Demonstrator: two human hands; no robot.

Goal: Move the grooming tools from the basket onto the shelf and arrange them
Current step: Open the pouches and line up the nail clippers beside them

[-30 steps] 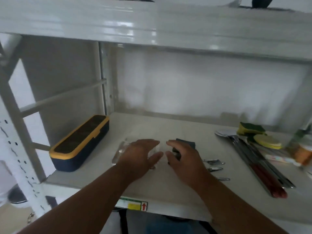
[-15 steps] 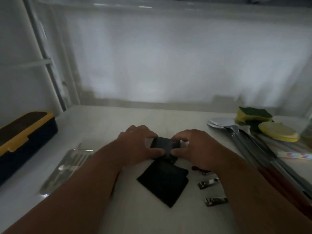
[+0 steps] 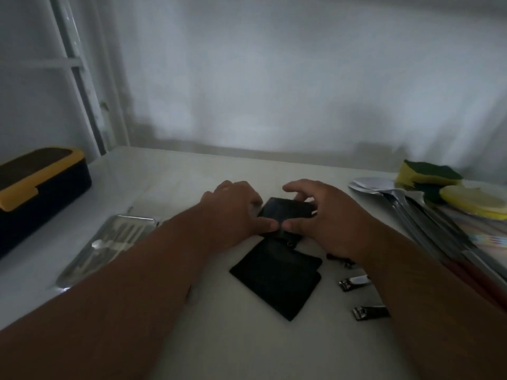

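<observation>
black case (image 3: 285,212) edges under both hands, third nail clipper (image 3: 340,260) mostly hidden

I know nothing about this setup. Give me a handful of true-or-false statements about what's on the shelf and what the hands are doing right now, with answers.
1. Both hands hold the same black case. True: the left hand and right hand pinch it from either side.
2. A black pouch lies on the shelf nearer the camera than the case. True.
3. The nail clippers lie left of the pouch. False: they lie to its right.
4. The yellow and navy box stands open. False: its lid is closed.
5. A clear pack of metal tools lies under the right forearm. False: it lies by the left forearm.
</observation>
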